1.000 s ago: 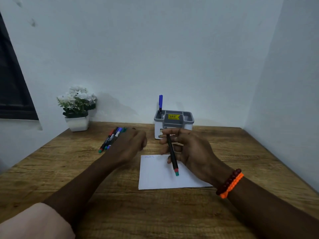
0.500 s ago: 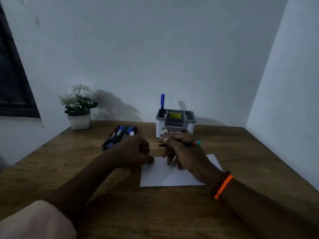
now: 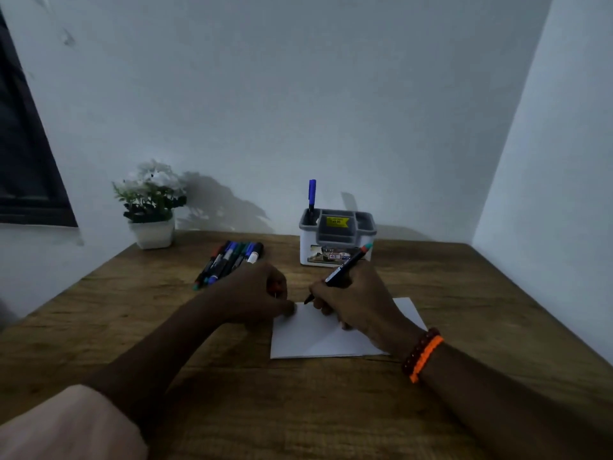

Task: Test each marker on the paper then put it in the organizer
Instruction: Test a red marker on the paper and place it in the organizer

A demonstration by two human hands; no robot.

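We see a wooden table (image 3: 464, 293) in a dim corner of pale walls (image 3: 298, 94), a dark window (image 3: 23, 161) at left, and a potted white-flowered plant (image 3: 151, 207).

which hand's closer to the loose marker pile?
Left. The left hand sits just in front of the marker pile; the right hand, holding a marker, is further right over the paper.

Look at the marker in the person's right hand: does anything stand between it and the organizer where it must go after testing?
Nothing visible does. The marker in the right hand has its tip at the paper, and the organizer stands just behind it across bare table. A blue marker fills only the organizer's back left slot.
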